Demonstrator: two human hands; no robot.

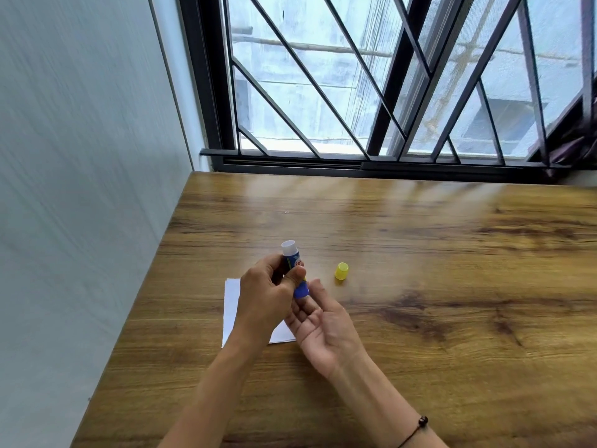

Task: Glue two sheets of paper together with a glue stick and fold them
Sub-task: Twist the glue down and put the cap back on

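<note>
fingers of the left hand (265,295) are curling round an uncapped blue glue stick (292,265) above white paper (231,305). right hand (323,328) is lying spread, palm up, fingertips touching its base. small yellow plastic cap (341,270) is standing on the wooden worktop (420,286).

The left hand (268,295) grips the glue stick (293,266) around its blue body, thumb across the label, the open white tip pointing up and away over the wooden table (420,253). The right hand (323,324) lies palm up just beside it, fingers relaxed, fingertips touching the stick's blue base. The yellow cap (341,270) stands on the table just right of the hands, and white paper (231,305) lies flat under the left hand, beneath a barred window (355,85).
</note>
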